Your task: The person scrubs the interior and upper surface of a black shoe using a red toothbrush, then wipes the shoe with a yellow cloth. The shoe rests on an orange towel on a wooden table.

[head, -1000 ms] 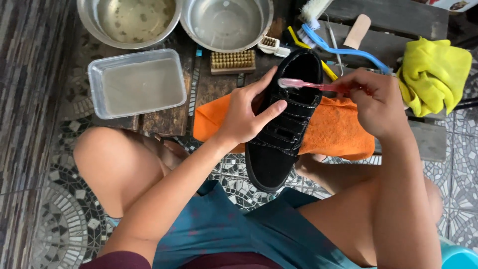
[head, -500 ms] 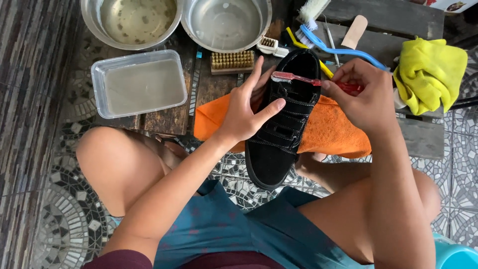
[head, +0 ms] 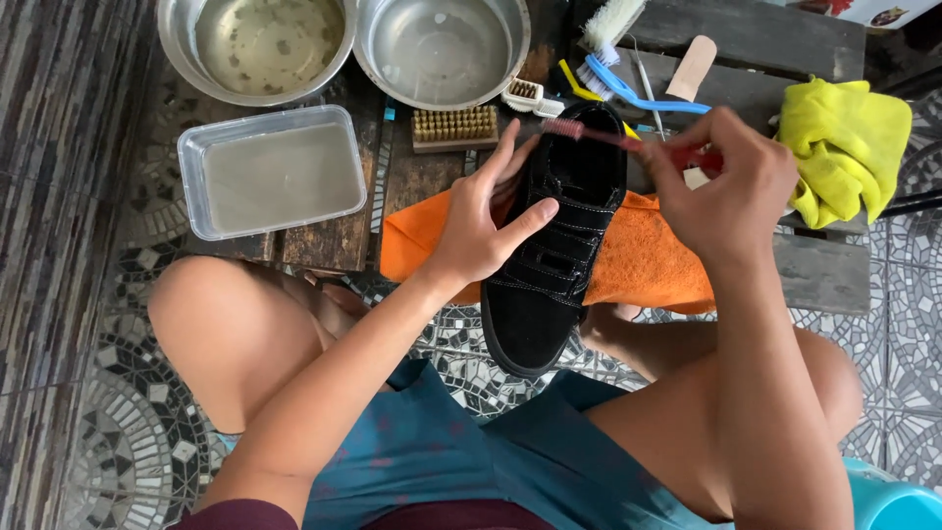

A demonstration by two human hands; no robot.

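My left hand [head: 488, 220] grips a black suede shoe [head: 559, 245] by its left side, thumb across the laces, toe pointing away from me. My right hand [head: 726, 186] holds a red toothbrush [head: 618, 139], whose bristled head rests on the toe end of the shoe. The shoe lies over an orange cloth [head: 643, 260] spread on a low dark wooden table [head: 334, 236], with its heel hanging over my knees.
Two steel bowls [head: 257, 44] [head: 442, 49] and a clear plastic tub of water [head: 273, 172] sit at the back left. A wooden brush [head: 453, 128], a small white brush [head: 530, 96], a blue-handled brush [head: 628, 83] and a yellow cloth [head: 849, 147] lie nearby. A patterned tiled floor [head: 108, 393] lies below.
My right hand has moved the toothbrush up and forward along the shoe, from mid-upper to the toe end. My left hand keeps the same grip on the shoe.
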